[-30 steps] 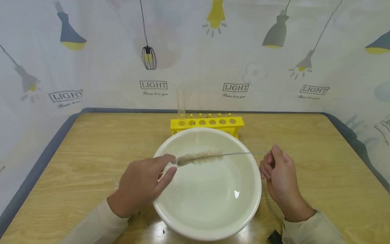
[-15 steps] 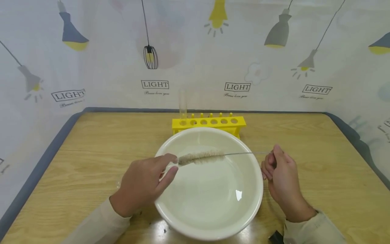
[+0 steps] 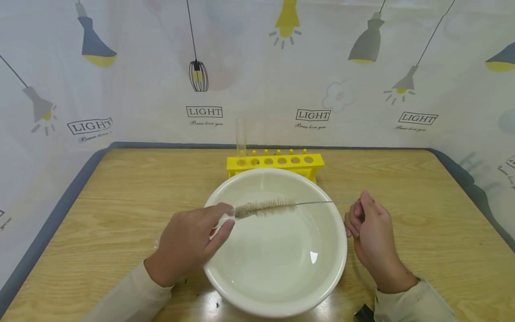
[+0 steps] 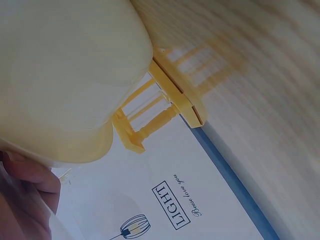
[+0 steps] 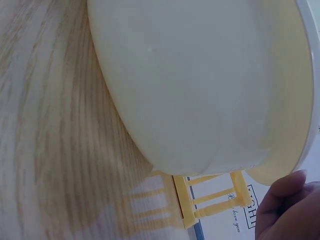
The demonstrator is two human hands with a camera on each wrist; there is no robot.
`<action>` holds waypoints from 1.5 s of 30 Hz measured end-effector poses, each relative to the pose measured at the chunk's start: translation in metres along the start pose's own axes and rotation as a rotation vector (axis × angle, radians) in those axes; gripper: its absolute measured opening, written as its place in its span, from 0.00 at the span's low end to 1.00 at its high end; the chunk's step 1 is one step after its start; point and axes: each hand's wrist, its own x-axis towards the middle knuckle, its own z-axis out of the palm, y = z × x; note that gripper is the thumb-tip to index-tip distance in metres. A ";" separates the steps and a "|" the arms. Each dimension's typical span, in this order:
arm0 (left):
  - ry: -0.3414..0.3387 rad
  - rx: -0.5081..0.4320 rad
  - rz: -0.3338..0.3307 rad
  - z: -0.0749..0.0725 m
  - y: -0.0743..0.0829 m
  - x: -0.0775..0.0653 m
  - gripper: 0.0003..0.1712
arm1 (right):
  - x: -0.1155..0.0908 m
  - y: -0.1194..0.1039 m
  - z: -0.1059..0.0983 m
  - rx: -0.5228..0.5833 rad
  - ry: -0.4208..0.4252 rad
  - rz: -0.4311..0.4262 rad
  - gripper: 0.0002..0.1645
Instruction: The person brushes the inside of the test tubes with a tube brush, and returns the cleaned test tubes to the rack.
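Note:
My left hand [image 3: 189, 241] grips a clear glass test tube [image 3: 222, 221] over the left side of a cream basin [image 3: 334, 286]. Most of the tube is hidden behind the fingers. At its mouth sits the tip of a test tube brush [image 3: 267, 206] with pale bristles, lying nearly level above the basin. On the right, my right hand [image 3: 372, 237] pinches the brush's thin wire handle between thumb and curled fingers, just past the rim. In the left wrist view, fingers [image 4: 32, 175] show beside the basin's rim; the right wrist view has the right hand [image 5: 292, 205] near the rim too.
Behind the basin stands a yellow test tube rack [image 3: 275, 161], with one clear test tube [image 3: 241, 138] upright in its leftmost hole. A black object [image 3: 364, 313] lies by the right sleeve. A printed curtain [image 3: 257, 89] borders the wooden table [image 3: 120, 188].

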 end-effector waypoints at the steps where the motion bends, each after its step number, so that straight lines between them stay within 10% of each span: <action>1: 0.002 0.001 0.001 0.000 0.000 0.000 0.14 | 0.000 0.000 0.000 0.005 -0.002 -0.005 0.27; 45: -0.004 -0.008 -0.026 0.000 0.000 0.000 0.10 | 0.000 0.005 0.001 0.016 0.006 0.030 0.28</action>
